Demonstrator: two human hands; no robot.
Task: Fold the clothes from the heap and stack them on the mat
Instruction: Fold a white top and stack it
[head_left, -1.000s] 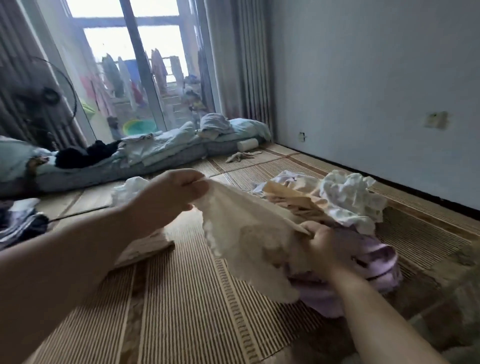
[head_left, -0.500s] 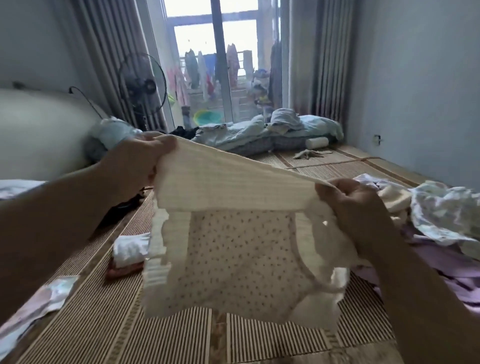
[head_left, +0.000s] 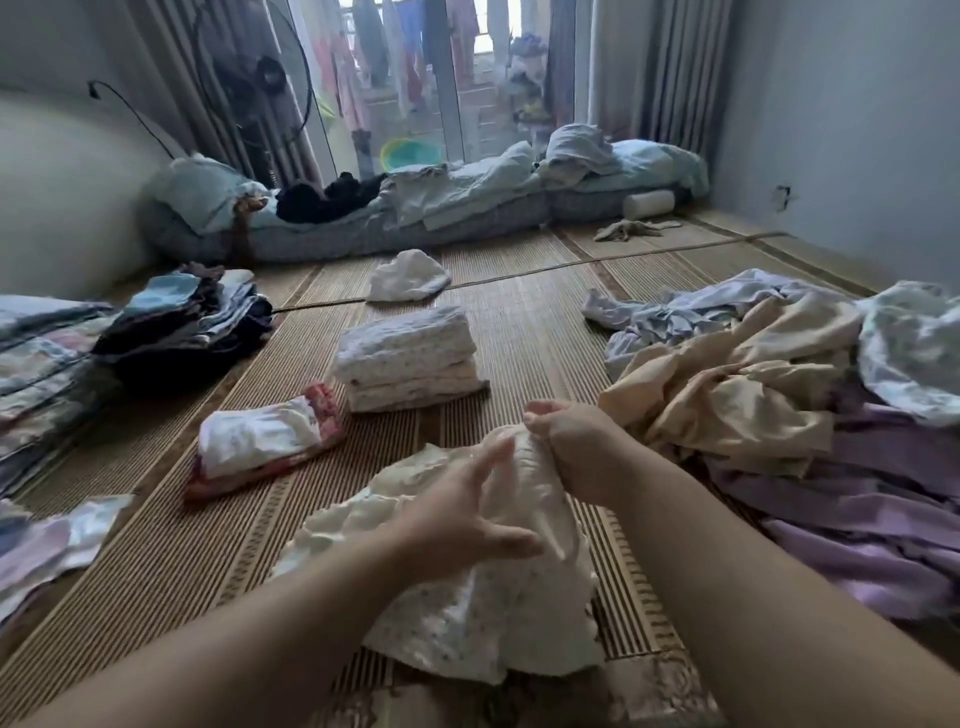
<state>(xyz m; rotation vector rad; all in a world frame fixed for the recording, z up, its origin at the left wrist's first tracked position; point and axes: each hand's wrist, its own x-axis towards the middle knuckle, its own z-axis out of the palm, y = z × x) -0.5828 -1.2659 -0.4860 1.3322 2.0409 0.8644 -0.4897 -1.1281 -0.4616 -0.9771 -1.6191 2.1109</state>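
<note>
No readable writing, brand or label on anything in view.

Nearest: cream dotted garment (head_left: 488, 613) with frilled edges, bunched low on the woven mat (head_left: 171, 561), centre front. Left hand (head_left: 457, 514) lies on top of it, fingers spread loose, thumb pressing fabric; not a closed grip. Right hand (head_left: 576, 447) pinches the garment's gathered top edge, fingers closed on the cloth, lifting that end a little.

Right of the hands: unfolded heap (head_left: 769, 395), cream, lilac and pale blue-white pieces, touching the right forearm side and running out to the right frame edge.

Left front corner: flat pale printed pieces (head_left: 47, 545) at the frame edge. Just beyond the hands, a small folded white-and-red bundle (head_left: 265, 441); behind it, apart, a neat stack of folded cream cloths (head_left: 410, 358). Bare mat strip between these and the heap, open straight ahead of the hands.

Left side: tall folded piles, dark and blue (head_left: 187, 327), more at the frame edge.

Farther: loose white item (head_left: 408, 275) alone on the mat near a mat seam. Back: low bedding roll (head_left: 467, 208) along the glass door, standing fan (head_left: 254, 88) left, laundry hanging outside.
</note>
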